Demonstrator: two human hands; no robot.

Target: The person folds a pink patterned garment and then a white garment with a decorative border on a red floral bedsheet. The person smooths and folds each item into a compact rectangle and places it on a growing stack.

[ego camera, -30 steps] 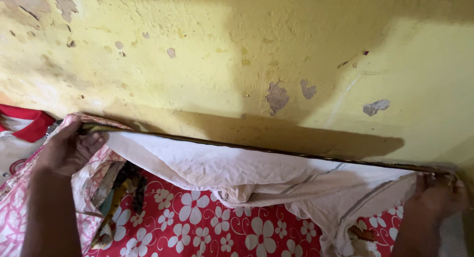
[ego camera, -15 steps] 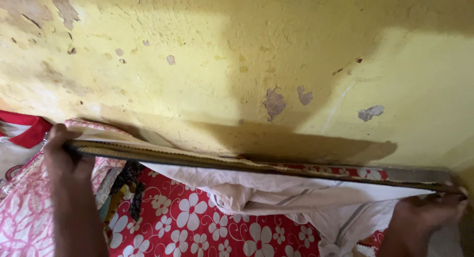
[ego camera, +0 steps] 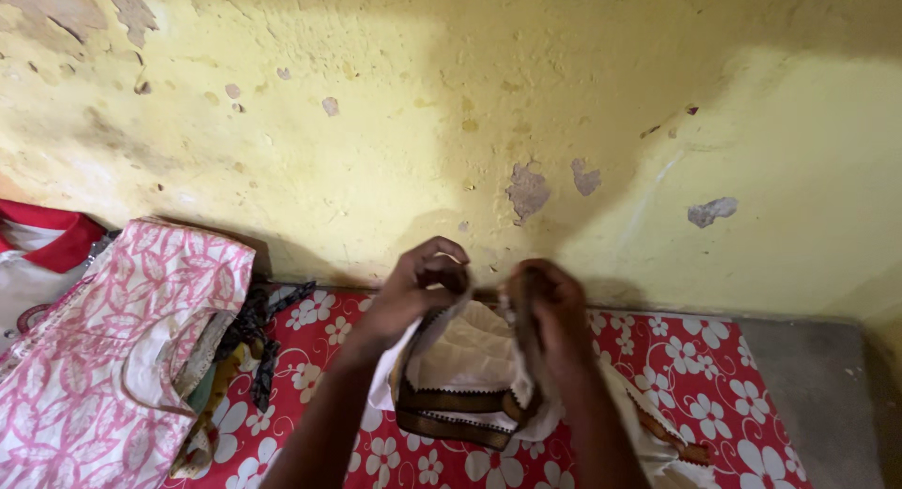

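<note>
far left: a red-and-white shirt (ego camera: 38, 254) lies at the edge of view, partly cut off, its red collar up against the wall.
pink top: a pink leaf-print top (ego camera: 113, 348) lies flat just beside the shirt, its neckline facing the middle of the bed; a dark patterned strip (ego camera: 254, 334) and some yellow-green fabric stick out from under its right side.
bed: a red sheet (ego camera: 329, 404) with white flowers covers it, running from under the pink top across to the right.
left hand: the left hand (ego camera: 413, 287) is raised in front of the wall, fingers curled; its grip is pinching the top edge of the cloth between thumb and fingertips.
cloth: a cream cloth (ego camera: 465, 357) with a brown and gold border hangs bunched and doubled between the two hands, above the middle of the sheet; the border band loops across its lower part, and a white layer droops down on the left side.
right hand: the right hand (ego camera: 550, 310) is close beside the left one, nearly touching it, its grip closed around the other top edge of the cloth, with the fabric running down behind the wrist.
trailing end: more of the cloth, border showing, lies on the sheet to the lower right of the right forearm.
right edge: a bare grey strip of mattress (ego camera: 817, 395) shows past the end of the sheet.
behind: a yellow wall (ego camera: 451, 104) with chipped, flaking patches stands right against the bed.
</note>
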